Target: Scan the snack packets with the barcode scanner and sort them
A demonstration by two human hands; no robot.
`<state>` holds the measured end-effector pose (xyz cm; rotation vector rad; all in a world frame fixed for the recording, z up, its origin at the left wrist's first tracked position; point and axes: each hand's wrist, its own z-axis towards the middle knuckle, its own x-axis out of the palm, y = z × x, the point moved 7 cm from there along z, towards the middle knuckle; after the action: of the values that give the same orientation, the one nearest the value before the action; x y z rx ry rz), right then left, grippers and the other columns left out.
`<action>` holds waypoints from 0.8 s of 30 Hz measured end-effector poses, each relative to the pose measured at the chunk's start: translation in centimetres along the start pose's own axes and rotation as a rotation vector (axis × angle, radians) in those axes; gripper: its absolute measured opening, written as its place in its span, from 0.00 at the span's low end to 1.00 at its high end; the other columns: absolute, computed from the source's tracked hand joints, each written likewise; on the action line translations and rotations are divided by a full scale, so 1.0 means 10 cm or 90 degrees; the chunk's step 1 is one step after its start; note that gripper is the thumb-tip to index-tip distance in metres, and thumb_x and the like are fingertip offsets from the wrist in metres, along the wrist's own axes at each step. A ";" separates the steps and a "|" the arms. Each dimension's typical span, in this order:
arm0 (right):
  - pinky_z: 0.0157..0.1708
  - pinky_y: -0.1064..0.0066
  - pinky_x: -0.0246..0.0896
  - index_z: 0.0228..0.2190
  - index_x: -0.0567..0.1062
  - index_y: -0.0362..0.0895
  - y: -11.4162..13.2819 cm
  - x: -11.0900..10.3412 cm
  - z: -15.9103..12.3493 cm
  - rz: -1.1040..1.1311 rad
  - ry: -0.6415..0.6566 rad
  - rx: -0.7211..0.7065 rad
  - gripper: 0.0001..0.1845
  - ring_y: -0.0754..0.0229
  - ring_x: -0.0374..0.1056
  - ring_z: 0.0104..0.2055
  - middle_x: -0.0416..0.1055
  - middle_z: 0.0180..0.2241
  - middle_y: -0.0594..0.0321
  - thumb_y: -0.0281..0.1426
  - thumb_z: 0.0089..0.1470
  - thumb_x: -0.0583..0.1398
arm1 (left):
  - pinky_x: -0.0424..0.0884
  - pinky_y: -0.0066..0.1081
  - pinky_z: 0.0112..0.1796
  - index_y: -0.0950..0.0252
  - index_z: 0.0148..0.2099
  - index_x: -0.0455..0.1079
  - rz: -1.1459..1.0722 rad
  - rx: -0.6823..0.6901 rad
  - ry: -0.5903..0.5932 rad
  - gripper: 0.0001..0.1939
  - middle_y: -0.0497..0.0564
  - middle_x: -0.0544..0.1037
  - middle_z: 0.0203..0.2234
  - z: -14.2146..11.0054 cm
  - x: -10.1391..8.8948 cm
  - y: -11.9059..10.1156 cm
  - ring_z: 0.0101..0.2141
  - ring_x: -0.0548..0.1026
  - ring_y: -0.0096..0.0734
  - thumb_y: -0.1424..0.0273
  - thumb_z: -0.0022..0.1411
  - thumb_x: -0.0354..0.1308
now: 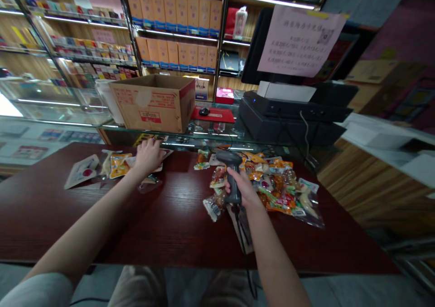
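Observation:
My right hand (pixel 241 187) is wrapped round the grip of a dark barcode scanner (pixel 233 175), its head tilted to the left. Below and to the right of it spreads a pile of plastic-wrapped snack packets (pixel 278 184). At the left, my left hand (pixel 148 155) is curled down over a pale snack packet (pixel 166 154), whose edge shows beside the fingers; the fingertips are hidden. Close by lie an orange snack packet (pixel 119 165) and a white packet with a dark red spot (pixel 83 171). A small snack packet (pixel 201 159) lies left of the scanner head.
The dark red table (pixel 176 234) has a glass counter behind it. On that counter stand an open cardboard box (pixel 149 110), a mouse (pixel 204 111) on a red mat, and a black cash drawer (pixel 288 121) below a monitor. The scanner's cable (pixel 244 248) hangs over the front edge.

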<state>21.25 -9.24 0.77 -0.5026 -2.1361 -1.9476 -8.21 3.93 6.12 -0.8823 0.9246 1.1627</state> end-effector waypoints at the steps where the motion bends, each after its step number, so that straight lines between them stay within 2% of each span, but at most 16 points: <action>1: 0.12 0.78 0.55 0.32 0.70 0.43 0.00 -0.02 0.01 0.009 -0.001 -0.002 0.21 0.69 0.58 0.15 0.65 0.16 0.71 0.44 0.42 0.69 | 0.64 0.50 0.54 0.68 0.56 0.70 -0.043 0.045 0.019 0.22 0.66 0.72 0.54 0.02 0.08 -0.22 0.56 0.68 0.57 0.64 0.65 0.48; 3: 0.12 0.78 0.55 0.33 0.70 0.43 0.01 -0.05 0.02 0.029 -0.003 -0.005 0.21 0.69 0.58 0.15 0.68 0.18 0.70 0.43 0.42 0.69 | 0.67 0.40 0.52 0.67 0.54 0.72 -0.169 0.110 0.131 0.21 0.61 0.76 0.51 0.08 0.36 -0.65 0.51 0.74 0.47 0.61 0.64 0.50; 5: 0.12 0.78 0.55 0.33 0.70 0.44 0.01 -0.08 0.04 0.045 -0.010 -0.011 0.22 0.70 0.58 0.15 0.69 0.20 0.69 0.43 0.41 0.69 | 0.70 0.33 0.47 0.68 0.52 0.73 -0.305 0.076 0.254 0.21 0.59 0.80 0.46 0.14 0.67 -0.96 0.46 0.77 0.42 0.61 0.62 0.54; 8: 0.12 0.78 0.53 0.33 0.71 0.43 -0.01 -0.10 0.06 0.050 -0.008 -0.010 0.21 0.70 0.57 0.14 0.67 0.18 0.70 0.43 0.42 0.69 | 0.70 0.30 0.41 0.68 0.42 0.77 -0.430 -0.029 0.300 0.17 0.56 0.82 0.36 0.25 1.00 -1.15 0.42 0.79 0.43 0.61 0.55 0.62; 11: 0.12 0.78 0.54 0.32 0.71 0.42 -0.01 -0.09 0.06 0.044 -0.002 0.000 0.21 0.69 0.57 0.14 0.64 0.15 0.71 0.43 0.43 0.68 | 0.70 0.30 0.37 0.67 0.34 0.77 -0.471 -0.076 0.301 0.13 0.53 0.80 0.27 0.33 1.18 -1.18 0.37 0.79 0.43 0.63 0.51 0.64; 15: 0.12 0.78 0.53 0.32 0.70 0.43 -0.01 -0.08 0.04 0.043 -0.004 0.014 0.21 0.70 0.56 0.14 0.63 0.14 0.73 0.42 0.42 0.69 | 0.70 0.30 0.33 0.67 0.28 0.76 -0.525 -0.103 0.304 0.10 0.52 0.77 0.21 0.33 1.25 -1.12 0.33 0.79 0.42 0.64 0.50 0.64; 19: 0.12 0.78 0.54 0.31 0.70 0.43 0.01 -0.06 0.03 0.061 -0.007 0.012 0.22 0.70 0.57 0.14 0.67 0.18 0.70 0.42 0.40 0.70 | 0.72 0.30 0.33 0.68 0.34 0.76 -0.642 -0.120 0.319 0.11 0.53 0.80 0.26 0.21 1.15 -1.04 0.32 0.78 0.36 0.64 0.57 0.59; 21: 0.12 0.78 0.55 0.32 0.70 0.43 0.02 -0.05 0.02 0.069 0.001 0.004 0.22 0.71 0.58 0.15 0.71 0.22 0.68 0.42 0.39 0.71 | 0.74 0.31 0.35 0.68 0.39 0.75 -0.786 -0.165 0.366 0.11 0.55 0.81 0.30 0.10 1.07 -0.97 0.32 0.79 0.34 0.67 0.60 0.55; 24: 0.12 0.78 0.54 0.32 0.70 0.43 0.00 0.00 0.01 0.058 0.030 0.019 0.21 0.71 0.58 0.15 0.71 0.22 0.69 0.42 0.40 0.70 | 0.76 0.37 0.41 0.68 0.45 0.72 -1.127 -0.275 0.489 0.11 0.56 0.81 0.35 -0.11 0.93 -0.89 0.35 0.80 0.34 0.70 0.66 0.50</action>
<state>21.21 -9.19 0.80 -0.5346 -2.0733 -1.8568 1.69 4.62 -2.16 -1.9102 0.1211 -0.6097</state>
